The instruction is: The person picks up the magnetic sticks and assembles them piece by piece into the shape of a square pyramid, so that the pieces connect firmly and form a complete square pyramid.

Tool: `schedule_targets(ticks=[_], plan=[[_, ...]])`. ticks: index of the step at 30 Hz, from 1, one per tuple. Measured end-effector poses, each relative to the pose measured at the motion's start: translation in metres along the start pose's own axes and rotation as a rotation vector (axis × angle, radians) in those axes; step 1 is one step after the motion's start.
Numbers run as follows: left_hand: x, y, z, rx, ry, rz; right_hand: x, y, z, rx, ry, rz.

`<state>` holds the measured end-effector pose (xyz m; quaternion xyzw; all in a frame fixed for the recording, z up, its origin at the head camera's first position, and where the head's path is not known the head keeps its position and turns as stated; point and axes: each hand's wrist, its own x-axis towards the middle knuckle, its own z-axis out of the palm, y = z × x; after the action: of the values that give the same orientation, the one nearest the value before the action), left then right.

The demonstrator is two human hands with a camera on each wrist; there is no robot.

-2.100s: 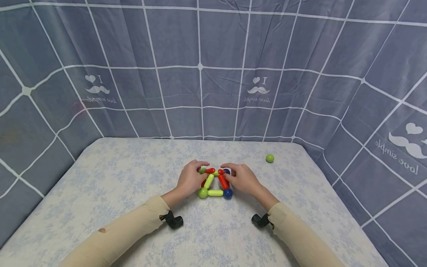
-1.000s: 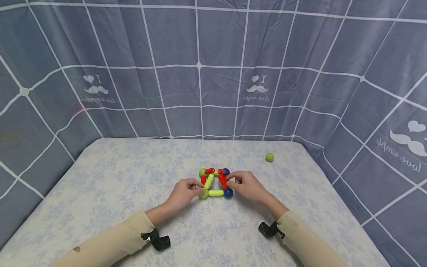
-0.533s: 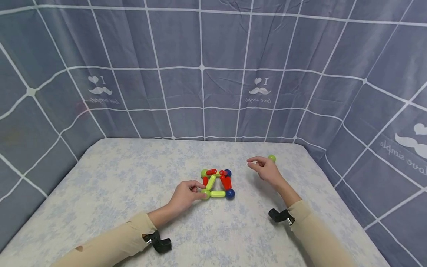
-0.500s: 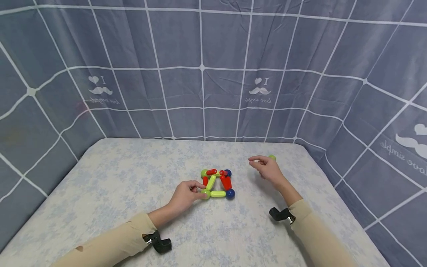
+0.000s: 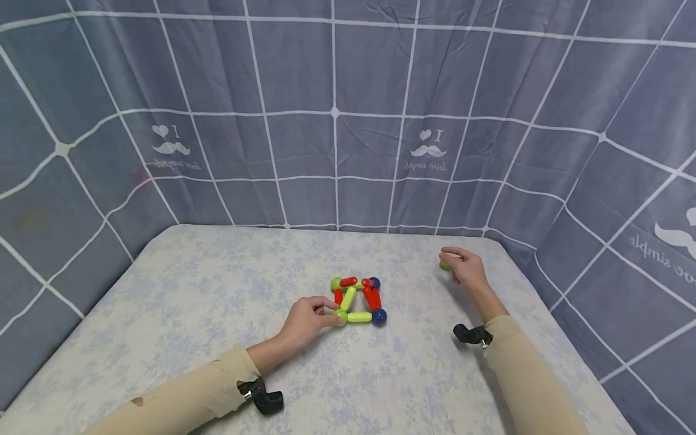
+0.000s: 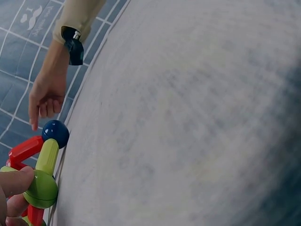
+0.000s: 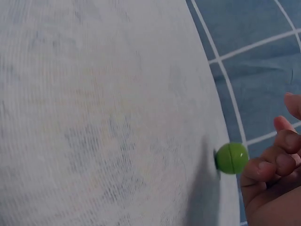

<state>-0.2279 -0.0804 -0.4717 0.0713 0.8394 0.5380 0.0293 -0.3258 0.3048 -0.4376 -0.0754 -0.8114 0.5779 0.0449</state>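
A small frame of magnetic rods and balls stands mid-table in the head view, with a blue ball [image 5: 379,317] at its front right and a yellow-green rod [image 5: 359,317] along the front. Several red rods [image 5: 373,297] lean upward from the corners. My left hand [image 5: 304,323] pinches the green ball [image 6: 42,190] at the frame's front left corner between thumb and fingers. To the far right, my right hand [image 5: 469,269] hovers at a loose green ball [image 7: 231,158], its fingers partly covering it in the head view. In the right wrist view, thumb and forefinger are apart.
The pale floral tablecloth [image 5: 228,272] reaches back to a grey-blue checked curtain [image 5: 293,145] behind and at both sides. A black wrist mount [image 5: 263,399] hangs below the left sleeve, another mount [image 5: 472,334] below the right.
My right hand has left the frame's right side and moved right and away to the loose green ball. My left hand has shifted from the rods to the front left green ball and stays there.
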Motion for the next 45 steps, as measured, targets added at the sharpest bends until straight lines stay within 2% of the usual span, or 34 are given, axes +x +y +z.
schedule_targets(ticks=[8, 16, 22, 30, 36, 45], plan=[[0.000, -0.002, 0.000, -0.010, 0.001, -0.005, 0.014, 0.018, -0.010, -0.018, 0.078, 0.058], [0.002, -0.006, 0.002, 0.002, -0.001, 0.007, 0.024, 0.032, -0.013, -0.004, 0.094, 0.155], [0.001, -0.006, 0.002, -0.003, 0.001, 0.008, 0.024, 0.035, -0.014, -0.023, 0.063, 0.154], [0.001, -0.004, 0.000, -0.009, -0.010, 0.000, 0.024, 0.034, -0.011, -0.114, 0.066, 0.173], [0.001, -0.004, -0.002, -0.022, -0.011, -0.001, 0.024, 0.032, -0.009, -0.172, 0.069, 0.155], [0.001, -0.007, 0.000, -0.013, 0.000, -0.007, 0.019, 0.031, -0.009, -0.221, 0.060, 0.151]])
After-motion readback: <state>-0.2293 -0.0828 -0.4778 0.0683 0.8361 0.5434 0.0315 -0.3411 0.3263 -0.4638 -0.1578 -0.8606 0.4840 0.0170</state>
